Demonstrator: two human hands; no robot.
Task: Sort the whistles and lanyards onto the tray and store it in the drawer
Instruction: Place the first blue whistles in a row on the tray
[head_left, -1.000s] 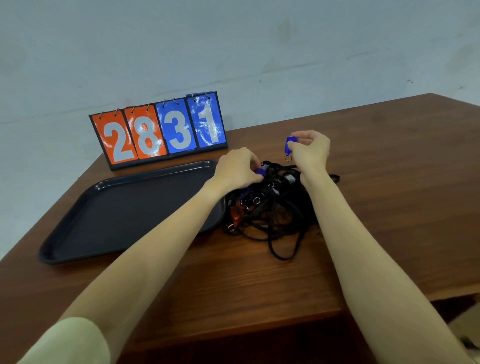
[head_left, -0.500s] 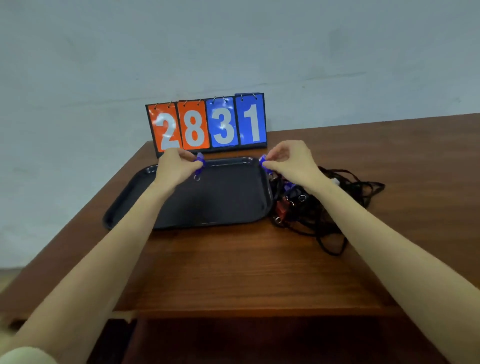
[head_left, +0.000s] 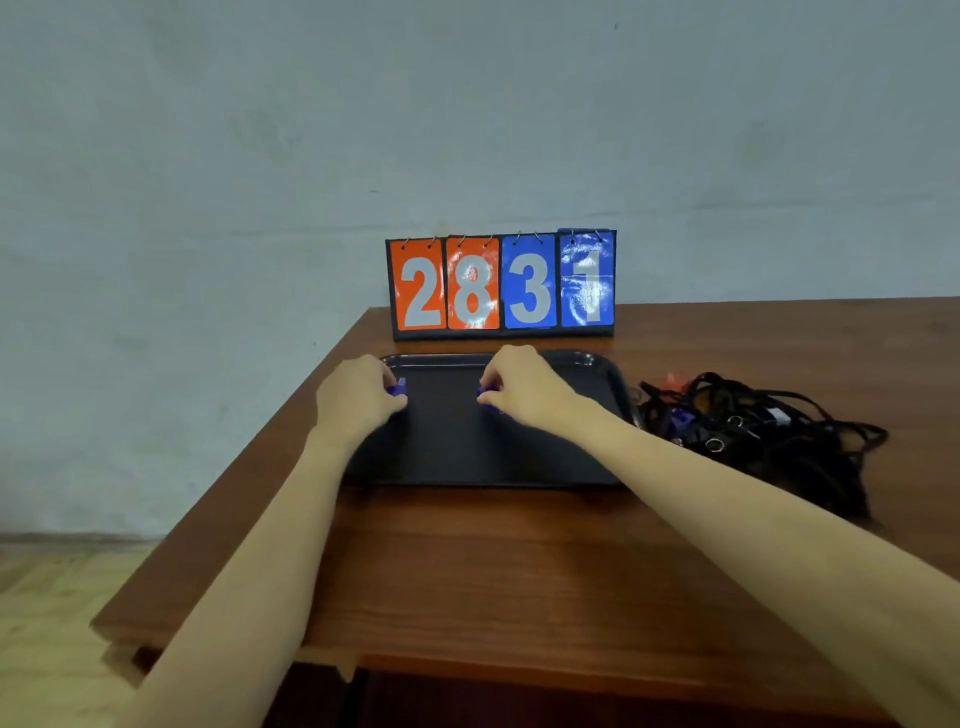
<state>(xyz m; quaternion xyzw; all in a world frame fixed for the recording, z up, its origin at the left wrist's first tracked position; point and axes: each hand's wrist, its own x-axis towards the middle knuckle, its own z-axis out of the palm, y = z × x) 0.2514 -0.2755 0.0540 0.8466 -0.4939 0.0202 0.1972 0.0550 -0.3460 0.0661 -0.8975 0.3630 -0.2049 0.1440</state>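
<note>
**A:** Grey-blue plaster wall behind; brown wooden table (head_left: 519, 561) below it. Head view only. What sits on top?

**B:** Dark rectangular plastic tray (head_left: 519, 462), flat, near the table's left end. Behind it, upright by the wall, a flip scoreboard (head_left: 501, 283): orange 2 and 8, blue 3 and 1.

**A:** Hands?

**B:** Both over the tray's far half. Left hand (head_left: 358, 402) curled, fingertips pinching a small blue plastic whistle (head_left: 397, 387) at the tray's left side. Right hand (head_left: 524, 392) also curled, pinching a second blue whistle (head_left: 487, 399) near the tray's middle.

**A:** Whistles touching the tray?

**B:** Low over it; contact probably, but fingers hide the undersides, so cannot tell.

**A:** The rest of the lot?

**B:** Tangled heap of black cord lanyards (head_left: 769, 431) on the table just right of the tray, touching its right rim. Metal rings, another blue whistle (head_left: 680, 418) and a red-orange piece (head_left: 672, 379) show in the tangle.
</note>
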